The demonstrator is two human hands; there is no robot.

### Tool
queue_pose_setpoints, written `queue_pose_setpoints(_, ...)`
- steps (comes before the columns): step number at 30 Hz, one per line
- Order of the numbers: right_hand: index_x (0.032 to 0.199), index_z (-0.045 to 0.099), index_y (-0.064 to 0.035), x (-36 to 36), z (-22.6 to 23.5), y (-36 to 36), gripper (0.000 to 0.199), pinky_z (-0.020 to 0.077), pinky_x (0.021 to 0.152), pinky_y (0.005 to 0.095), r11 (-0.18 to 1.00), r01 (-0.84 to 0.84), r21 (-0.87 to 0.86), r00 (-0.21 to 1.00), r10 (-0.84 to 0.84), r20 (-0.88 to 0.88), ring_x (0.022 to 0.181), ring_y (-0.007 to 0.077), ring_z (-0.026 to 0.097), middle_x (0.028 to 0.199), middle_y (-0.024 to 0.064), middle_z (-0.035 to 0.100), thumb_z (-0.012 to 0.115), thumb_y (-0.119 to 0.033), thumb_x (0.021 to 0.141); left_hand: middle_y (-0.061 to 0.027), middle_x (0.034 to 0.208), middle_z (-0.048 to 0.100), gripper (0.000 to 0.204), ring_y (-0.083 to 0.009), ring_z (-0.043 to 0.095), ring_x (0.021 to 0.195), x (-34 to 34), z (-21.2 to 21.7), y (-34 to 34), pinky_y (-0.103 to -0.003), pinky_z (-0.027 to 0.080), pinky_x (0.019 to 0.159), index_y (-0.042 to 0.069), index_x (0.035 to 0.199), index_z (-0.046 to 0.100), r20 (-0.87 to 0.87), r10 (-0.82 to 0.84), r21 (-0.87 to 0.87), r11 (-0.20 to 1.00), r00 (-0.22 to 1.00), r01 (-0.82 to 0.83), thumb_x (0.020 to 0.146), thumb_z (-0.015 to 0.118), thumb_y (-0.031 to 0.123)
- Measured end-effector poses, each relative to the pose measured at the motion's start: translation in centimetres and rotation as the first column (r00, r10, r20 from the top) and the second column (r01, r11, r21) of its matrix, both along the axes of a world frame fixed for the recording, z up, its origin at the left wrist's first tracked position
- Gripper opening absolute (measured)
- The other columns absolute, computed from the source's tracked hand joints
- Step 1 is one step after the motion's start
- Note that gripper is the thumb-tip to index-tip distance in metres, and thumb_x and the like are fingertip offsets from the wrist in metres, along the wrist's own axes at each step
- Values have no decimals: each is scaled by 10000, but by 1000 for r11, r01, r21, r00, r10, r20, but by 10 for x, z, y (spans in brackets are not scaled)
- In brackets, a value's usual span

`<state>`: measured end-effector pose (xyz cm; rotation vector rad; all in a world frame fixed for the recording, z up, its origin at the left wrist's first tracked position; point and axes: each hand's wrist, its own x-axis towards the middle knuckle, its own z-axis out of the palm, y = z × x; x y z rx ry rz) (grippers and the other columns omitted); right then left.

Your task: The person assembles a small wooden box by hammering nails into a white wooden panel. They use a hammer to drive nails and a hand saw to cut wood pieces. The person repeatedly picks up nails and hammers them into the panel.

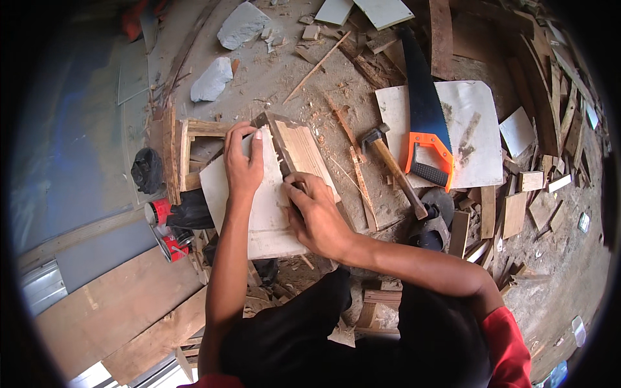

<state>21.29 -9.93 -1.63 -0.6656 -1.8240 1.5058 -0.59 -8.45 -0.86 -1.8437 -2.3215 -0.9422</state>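
Note:
A white board (259, 223) with a ragged, chipped right edge lies in front of me, tilted. My left hand (244, 165) is closed on its upper part, fingers curled and thumb pressed near the top. Along the chipped edge is my right hand (320, 216), its fingers bent into a pinch. Something small and dark shows at those fingertips, mostly hidden, and I cannot make out what it is. Beside the board's right edge is a pale wooden block (301, 149) with a dark side.
A hammer (398, 171) lies to the right. Farther right, a handsaw (427, 110) with an orange handle rests on a white panel (475, 116). Wood offcuts (515, 213) are heaped at the right. Red cans (173, 247) and a wooden frame (186, 145) stand at the left.

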Motion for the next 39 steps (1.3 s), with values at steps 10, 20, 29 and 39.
queue_pose_setpoints(10,1132,607,0,15,14,3,222,485,918,414,996,69,-62,972,-81,-220,1051,360,603,1111,194,596,647,-67,924,-9,601,450,491,-100,420,543,-22,71,-17,-255,337,517,67,668,489,619,130,-39,990,775,-135,1056,492,369)
queue_pose_setpoints(20,1084,628,18,22,73,-8,229,541,814,354,929,-282,-241,940,217,-265,915,248,672,997,153,653,674,-169,960,-28,603,430,475,-115,423,516,-65,121,-33,-258,339,460,76,662,453,827,-74,155,983,557,-98,1050,510,343)
queue_pose_setpoints(29,995,657,19,28,62,-3,123,517,724,334,933,-275,-230,945,219,-242,809,251,669,902,151,664,623,-96,967,-27,595,420,487,-117,422,521,-64,116,-33,-260,344,467,84,634,442,804,-26,116,987,594,-114,1044,530,332)
queue_pose_setpoints(39,1000,655,15,37,59,5,153,500,690,306,898,-253,-360,963,198,-182,747,183,632,860,120,659,631,-134,974,2,569,448,483,-104,411,500,-55,130,-19,-267,326,474,96,621,462,735,99,5,989,671,-151,1017,573,347)
